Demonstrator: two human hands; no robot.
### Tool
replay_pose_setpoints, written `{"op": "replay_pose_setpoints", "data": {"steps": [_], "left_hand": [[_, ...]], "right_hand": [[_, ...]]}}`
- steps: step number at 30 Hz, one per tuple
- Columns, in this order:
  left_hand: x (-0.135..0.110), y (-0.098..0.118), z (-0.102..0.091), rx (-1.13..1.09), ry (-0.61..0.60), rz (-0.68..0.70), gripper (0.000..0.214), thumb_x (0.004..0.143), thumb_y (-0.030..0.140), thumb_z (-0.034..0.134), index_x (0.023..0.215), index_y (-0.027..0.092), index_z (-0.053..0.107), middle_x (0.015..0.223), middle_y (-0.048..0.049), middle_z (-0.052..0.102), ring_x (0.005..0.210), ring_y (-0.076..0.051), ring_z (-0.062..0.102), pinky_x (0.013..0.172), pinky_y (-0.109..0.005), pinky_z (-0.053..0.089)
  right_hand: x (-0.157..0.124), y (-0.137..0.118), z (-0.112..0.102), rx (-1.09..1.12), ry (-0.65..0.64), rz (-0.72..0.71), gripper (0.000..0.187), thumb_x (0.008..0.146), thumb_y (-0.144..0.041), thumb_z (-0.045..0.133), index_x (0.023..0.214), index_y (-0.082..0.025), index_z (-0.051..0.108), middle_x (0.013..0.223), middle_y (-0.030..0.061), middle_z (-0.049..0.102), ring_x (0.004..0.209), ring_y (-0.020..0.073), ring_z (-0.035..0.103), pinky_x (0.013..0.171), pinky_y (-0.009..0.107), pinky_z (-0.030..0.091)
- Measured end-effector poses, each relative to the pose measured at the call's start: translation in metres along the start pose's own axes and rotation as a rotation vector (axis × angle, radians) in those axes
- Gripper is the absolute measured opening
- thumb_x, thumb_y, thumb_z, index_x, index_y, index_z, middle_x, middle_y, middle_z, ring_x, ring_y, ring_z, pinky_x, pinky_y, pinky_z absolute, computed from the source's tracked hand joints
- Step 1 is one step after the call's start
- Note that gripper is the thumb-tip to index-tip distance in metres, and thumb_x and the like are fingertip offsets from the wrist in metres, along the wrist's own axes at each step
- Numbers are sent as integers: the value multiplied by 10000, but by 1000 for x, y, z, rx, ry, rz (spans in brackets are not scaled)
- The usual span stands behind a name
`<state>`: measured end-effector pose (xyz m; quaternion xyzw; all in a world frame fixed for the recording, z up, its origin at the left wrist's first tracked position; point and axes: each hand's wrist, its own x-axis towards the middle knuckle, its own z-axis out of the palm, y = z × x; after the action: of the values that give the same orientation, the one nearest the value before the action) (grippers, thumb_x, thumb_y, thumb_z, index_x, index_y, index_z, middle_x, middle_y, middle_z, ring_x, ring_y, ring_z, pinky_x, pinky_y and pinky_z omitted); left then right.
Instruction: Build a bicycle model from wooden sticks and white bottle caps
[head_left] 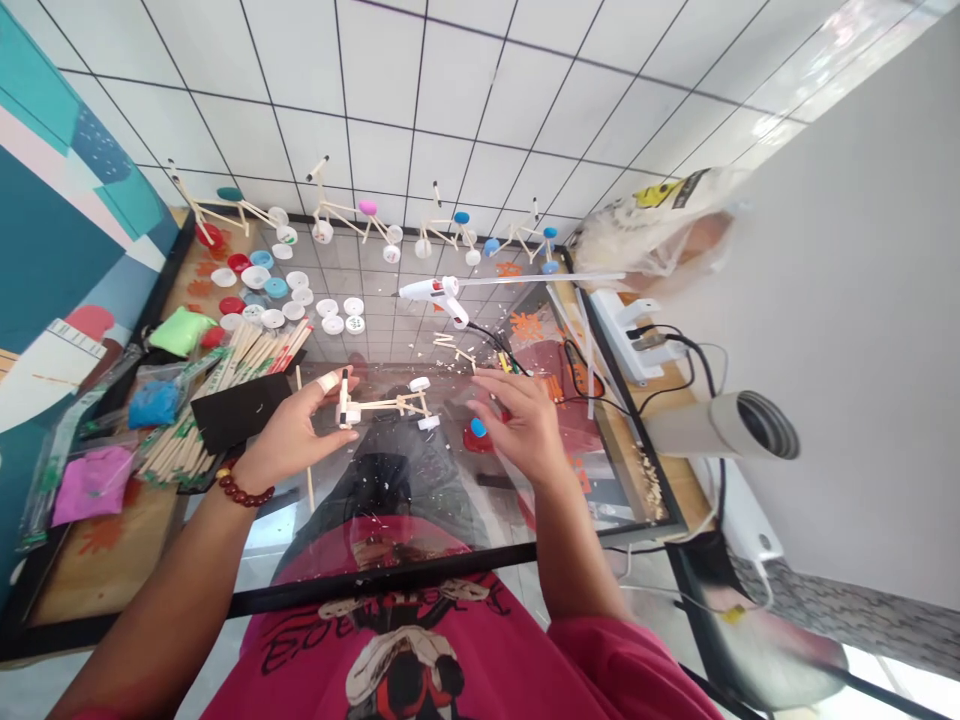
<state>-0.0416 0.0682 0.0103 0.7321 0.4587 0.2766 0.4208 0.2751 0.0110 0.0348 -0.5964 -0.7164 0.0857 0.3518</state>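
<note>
A small three-wheeled model [390,405] made of wooden sticks and white bottle caps stands on the glass tabletop. My left hand [296,430] is at its front end, thumb and fingers parted on either side of the black-tipped handlebar. Whether the fingertips touch it I cannot tell. To the right of the model, my right hand [521,425] hovers with its fingers apart and nothing in it. Just left of that hand lies a red item with a blue cap [478,428]. Beyond it, a white glue gun [435,292] rests with a long glue stick in its back.
Several similar stick models [341,210] line the back edge. Loose bottle caps [292,290], bundled wooden sticks [225,400], a black box [240,410] and bags of coloured clay [94,485] lie left. A power strip [637,335], cables and a grey roll [720,425] occupy the right side.
</note>
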Motion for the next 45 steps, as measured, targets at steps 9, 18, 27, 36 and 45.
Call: {"op": "replay_pose_setpoints", "data": {"steps": [9, 18, 27, 36, 45], "left_hand": [[4, -9, -1, 61, -23, 12, 758, 734, 514, 743, 1380, 181, 528, 1354, -162, 632, 1225, -332, 622, 1108, -526, 439], [3, -11, 0, 127, -29, 29, 696, 731, 406, 737, 1359, 185, 536, 1356, -158, 627, 1235, -343, 608, 1086, -543, 444], [3, -9, 3, 183, -6, 101, 606, 721, 345, 724, 1288, 190, 577, 1337, -155, 644, 1250, -340, 606, 1085, -509, 452], [2, -14, 9, 83, 69, 118, 605, 690, 229, 765, 1276, 227, 614, 1341, -119, 647, 1240, -323, 619, 1060, -434, 491], [2, -14, 12, 90, 33, 96, 588, 690, 205, 768, 1255, 235, 610, 1343, -106, 640, 1290, -317, 567, 1094, -447, 450]], "right_hand": [[-50, 48, -52, -142, 164, 334, 317, 850, -428, 666, 1057, -194, 717, 1017, 109, 753, 933, 263, 707, 856, 427, 562], [35, 46, 7, 23, -20, 201, 451, 795, -432, 700, 1163, -172, 679, 1190, 150, 712, 1099, 294, 664, 967, 469, 512], [140, 57, 79, 58, -105, 298, 469, 688, -440, 740, 1066, -165, 704, 996, 99, 739, 929, 264, 650, 893, 421, 498], [100, 25, 20, 282, -216, 237, 426, 809, -542, 625, 992, -168, 713, 910, 67, 732, 814, 232, 655, 749, 368, 537], [38, -15, -43, 351, -447, 243, 297, 875, -501, 651, 1002, -249, 741, 926, 55, 759, 937, 288, 710, 852, 426, 581]]}}
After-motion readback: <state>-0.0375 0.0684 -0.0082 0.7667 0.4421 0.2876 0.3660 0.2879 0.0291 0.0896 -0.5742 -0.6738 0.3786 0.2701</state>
